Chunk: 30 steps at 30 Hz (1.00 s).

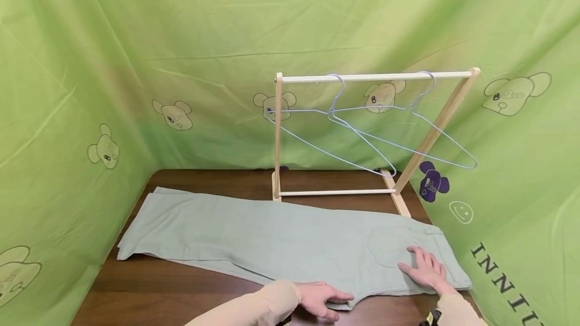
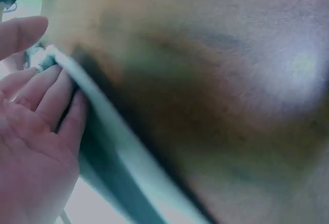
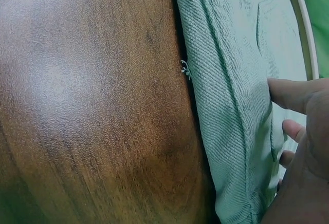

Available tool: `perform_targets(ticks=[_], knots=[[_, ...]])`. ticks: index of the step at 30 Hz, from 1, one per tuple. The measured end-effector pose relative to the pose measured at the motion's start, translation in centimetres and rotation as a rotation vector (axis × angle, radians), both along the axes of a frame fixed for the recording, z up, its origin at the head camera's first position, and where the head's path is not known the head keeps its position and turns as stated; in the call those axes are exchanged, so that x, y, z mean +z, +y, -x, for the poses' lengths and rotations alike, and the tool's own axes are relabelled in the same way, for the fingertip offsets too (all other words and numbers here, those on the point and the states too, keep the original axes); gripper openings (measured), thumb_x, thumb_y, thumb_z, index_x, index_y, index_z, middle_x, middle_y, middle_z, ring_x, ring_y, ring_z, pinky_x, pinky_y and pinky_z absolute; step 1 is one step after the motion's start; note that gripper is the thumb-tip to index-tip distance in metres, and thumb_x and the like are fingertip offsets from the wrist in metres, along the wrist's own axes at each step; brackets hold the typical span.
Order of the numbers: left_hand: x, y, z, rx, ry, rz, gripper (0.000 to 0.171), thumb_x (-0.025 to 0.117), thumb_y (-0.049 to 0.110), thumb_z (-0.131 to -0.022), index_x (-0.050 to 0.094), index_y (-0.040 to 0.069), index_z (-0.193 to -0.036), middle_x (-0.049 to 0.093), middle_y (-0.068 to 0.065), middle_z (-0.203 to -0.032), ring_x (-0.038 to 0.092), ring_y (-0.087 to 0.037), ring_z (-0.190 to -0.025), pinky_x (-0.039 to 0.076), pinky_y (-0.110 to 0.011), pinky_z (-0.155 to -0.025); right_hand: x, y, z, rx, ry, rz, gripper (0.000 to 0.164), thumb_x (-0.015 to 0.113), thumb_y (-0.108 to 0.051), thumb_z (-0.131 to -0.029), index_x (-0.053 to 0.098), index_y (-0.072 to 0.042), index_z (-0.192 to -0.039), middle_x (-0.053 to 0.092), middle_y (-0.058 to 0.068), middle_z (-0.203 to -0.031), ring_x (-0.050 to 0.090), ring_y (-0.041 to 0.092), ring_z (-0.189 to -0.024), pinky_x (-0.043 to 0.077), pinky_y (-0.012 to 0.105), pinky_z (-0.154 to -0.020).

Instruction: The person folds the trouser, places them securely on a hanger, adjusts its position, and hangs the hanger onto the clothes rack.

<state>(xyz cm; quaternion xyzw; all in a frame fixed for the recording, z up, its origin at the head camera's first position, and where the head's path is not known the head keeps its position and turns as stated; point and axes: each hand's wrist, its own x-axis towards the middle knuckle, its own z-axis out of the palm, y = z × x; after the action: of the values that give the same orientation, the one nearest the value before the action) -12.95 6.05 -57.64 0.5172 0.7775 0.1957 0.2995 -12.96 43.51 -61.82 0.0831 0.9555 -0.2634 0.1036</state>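
Observation:
A pair of pale green trousers (image 1: 272,235), folded lengthwise, lies across the table with its leg ends at the left and its waistband at the right. At the near edge, my left hand (image 1: 319,300) touches the pointed crotch part. In the left wrist view the fingers of the left hand (image 2: 43,126) lie against the cloth edge, the thumb apart from them. My right hand (image 1: 425,268) rests with spread fingers on the trousers near the back pocket and waistband. The right wrist view shows the right hand (image 3: 303,131) over the cloth, its fingertips partly hidden.
Behind the trousers stands a wooden rack (image 1: 277,140) with a white top bar. Two lilac wire hangers (image 1: 335,152) hang from it. Green printed cloth (image 1: 204,29) surrounds the dark wooden table (image 1: 149,291) at the back and sides.

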Motion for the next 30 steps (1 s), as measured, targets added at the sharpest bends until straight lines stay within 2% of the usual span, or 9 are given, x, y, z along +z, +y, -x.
perform_targets(ticks=[3,5,8,10,12,15,23,27,30], knots=[[0.5,0.0,0.3,0.010,-0.065,-0.031,0.058,0.063,0.018,-0.099,0.043,0.008,-0.152,0.069,0.000,-0.133,0.065,0.004,-0.115,0.044,-0.005,-0.096,0.1,-0.1,0.0,0.004,0.003,-0.004,0.079,0.062,-0.058,-0.090,0.034,-0.001,-0.138,0.030,0.043,-0.143,0.025,0.064,-0.127,0.020,0.076,-0.098],[0.6,-0.2,0.7,0.016,-0.002,-0.071,0.053,0.064,0.017,-0.098,0.048,0.007,-0.148,0.077,0.004,-0.114,0.068,0.009,-0.094,0.045,-0.001,-0.085,0.2,-0.1,-0.1,0.008,0.004,-0.006,0.079,0.062,-0.058,-0.090,0.034,-0.001,-0.138,0.030,0.043,-0.142,0.026,0.063,-0.127,0.021,0.076,-0.098],[0.3,-0.6,1.4,0.018,0.305,-0.091,0.046,0.070,0.030,-0.094,0.060,0.019,-0.138,0.073,0.015,-0.096,0.060,0.011,-0.081,0.042,-0.002,-0.079,0.2,-0.1,-0.1,0.009,0.011,-0.013,0.079,0.061,-0.058,-0.090,0.035,-0.001,-0.138,0.031,0.043,-0.143,0.027,0.062,-0.127,0.021,0.076,-0.097],[-0.3,-1.1,1.9,0.016,0.497,-0.057,0.043,0.073,0.040,-0.091,0.063,0.029,-0.132,0.066,0.017,-0.101,0.057,0.006,-0.090,0.041,-0.007,-0.082,0.1,0.0,-0.1,0.009,0.014,-0.017,0.079,0.061,-0.058,-0.090,0.035,0.000,-0.137,0.031,0.042,-0.142,0.027,0.062,-0.126,0.022,0.075,-0.096],[-0.8,-1.5,2.2,0.000,0.604,-0.004,0.042,0.072,0.046,-0.090,0.062,0.035,-0.130,0.061,0.015,-0.112,0.054,0.001,-0.101,0.042,-0.014,-0.085,0.0,0.0,0.0,0.010,0.013,-0.021,0.078,0.061,-0.057,-0.090,0.035,0.000,-0.138,0.031,0.041,-0.143,0.028,0.061,-0.126,0.022,0.075,-0.096],[-1.4,-2.0,2.3,-0.025,0.648,0.042,0.039,0.069,0.046,-0.093,0.061,0.038,-0.130,0.060,0.014,-0.120,0.057,-0.001,-0.106,0.046,-0.017,-0.085,0.0,0.0,0.0,0.009,0.005,-0.016,0.078,0.062,-0.056,-0.090,0.035,-0.001,-0.138,0.031,0.041,-0.143,0.027,0.061,-0.126,0.022,0.075,-0.096],[-1.6,-1.2,1.4,-0.117,0.861,0.040,0.023,0.061,0.045,-0.098,0.065,0.038,-0.119,0.062,0.016,-0.108,0.061,-0.001,-0.093,0.051,-0.017,-0.073,0.1,-0.4,0.0,0.010,0.015,-0.020,0.078,0.061,-0.058,-0.090,0.034,-0.001,-0.137,0.032,0.041,-0.142,0.027,0.061,-0.126,0.021,0.075,-0.097],[-1.9,-0.1,1.1,-0.120,0.920,0.005,0.016,0.057,0.044,-0.100,0.064,0.037,-0.113,0.062,0.016,-0.106,0.061,0.000,-0.090,0.051,-0.015,-0.069,1.0,-0.8,-0.5,0.054,0.169,-0.090,0.064,0.065,-0.041,-0.091,0.044,0.004,-0.131,0.046,0.041,-0.134,0.043,0.061,-0.120,0.033,0.071,-0.096],[-2.0,0.7,1.1,-0.118,0.918,-0.019,0.013,0.053,0.039,-0.103,0.064,0.035,-0.110,0.062,0.016,-0.104,0.061,-0.001,-0.086,0.050,-0.015,-0.064,2.2,-0.7,-1.1,0.022,0.291,-0.138,0.054,0.066,-0.024,-0.090,0.051,0.010,-0.128,0.055,0.041,-0.126,0.052,0.063,-0.112,0.043,0.068,-0.090]])
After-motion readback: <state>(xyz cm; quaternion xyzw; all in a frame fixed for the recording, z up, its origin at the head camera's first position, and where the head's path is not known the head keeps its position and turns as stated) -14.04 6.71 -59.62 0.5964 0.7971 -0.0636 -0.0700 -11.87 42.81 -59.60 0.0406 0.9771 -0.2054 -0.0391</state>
